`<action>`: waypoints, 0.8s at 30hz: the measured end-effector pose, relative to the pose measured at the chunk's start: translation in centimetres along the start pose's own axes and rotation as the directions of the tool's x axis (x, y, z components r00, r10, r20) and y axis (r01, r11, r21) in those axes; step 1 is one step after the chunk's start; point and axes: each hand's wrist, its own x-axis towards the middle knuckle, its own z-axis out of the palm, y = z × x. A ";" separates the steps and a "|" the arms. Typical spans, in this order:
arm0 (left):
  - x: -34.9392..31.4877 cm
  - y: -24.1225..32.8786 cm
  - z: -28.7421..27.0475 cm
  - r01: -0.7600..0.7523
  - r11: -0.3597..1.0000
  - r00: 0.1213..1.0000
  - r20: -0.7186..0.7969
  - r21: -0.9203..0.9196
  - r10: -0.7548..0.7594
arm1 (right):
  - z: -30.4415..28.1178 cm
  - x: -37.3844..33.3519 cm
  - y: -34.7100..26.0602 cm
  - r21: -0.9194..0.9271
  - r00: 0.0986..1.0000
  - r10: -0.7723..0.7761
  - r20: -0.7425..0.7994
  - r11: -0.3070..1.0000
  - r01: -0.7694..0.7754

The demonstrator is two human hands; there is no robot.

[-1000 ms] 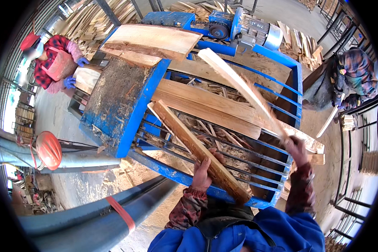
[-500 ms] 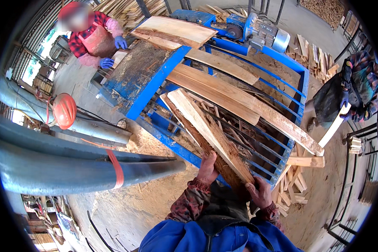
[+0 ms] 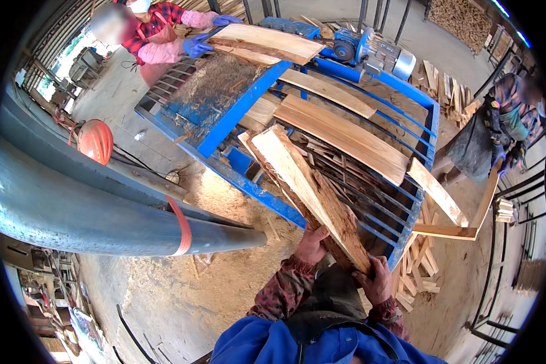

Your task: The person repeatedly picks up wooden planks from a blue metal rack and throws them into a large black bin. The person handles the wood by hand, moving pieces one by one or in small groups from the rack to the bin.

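Two bark-edged wooden boards lie stacked between my hands, slanting up over the near side of a blue metal machine frame (image 3: 261, 189). The pale upper board (image 3: 297, 176) rests on a darker-edged lower board (image 3: 262, 155). My left hand (image 3: 311, 244) is closed round their left edge, and my right hand (image 3: 376, 280) grips the right edge close to the near end. Beyond them, a wide plank (image 3: 346, 138) spans the machine's bars, with another board (image 3: 327, 91) farther back.
At the far left, a co-worker's gloved hands (image 3: 197, 46) touch a bark-edged slab (image 3: 267, 41) on the machine. Another person (image 3: 512, 115) holds a strip at right. A motor (image 3: 385, 54) sits at the back; a thick grey pipe (image 3: 103, 212) runs along the left. Offcuts (image 3: 415, 267) lie below.
The wide plank has shifted right along the bars, and a narrower piece now tilts off the right end. The left co-worker's hands have moved to the far slab. I still hold both boards.
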 end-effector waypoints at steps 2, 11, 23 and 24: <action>-1.3 1.2 0.4 0.024 1.000 0.996 0.090 -0.015 -0.022 | 1.0 -1.3 -0.5 -0.011 1.000 -0.012 -0.005 1.000 0.012; -9.2 4.2 -1.9 0.072 0.997 0.993 0.099 -0.034 -0.069 | 3.5 -5.3 -4.3 0.236 0.864 0.170 0.475 0.921 -0.311; -17.7 5.1 -1.2 -0.088 0.972 0.996 0.028 0.219 0.084 | 8.3 -9.6 0.1 0.404 0.601 0.022 0.799 0.721 -0.563; -18.8 5.4 -1.1 -0.048 0.974 0.999 -0.014 0.223 0.052 | 8.4 -9.4 0.0 0.404 0.602 0.005 0.798 0.737 -0.542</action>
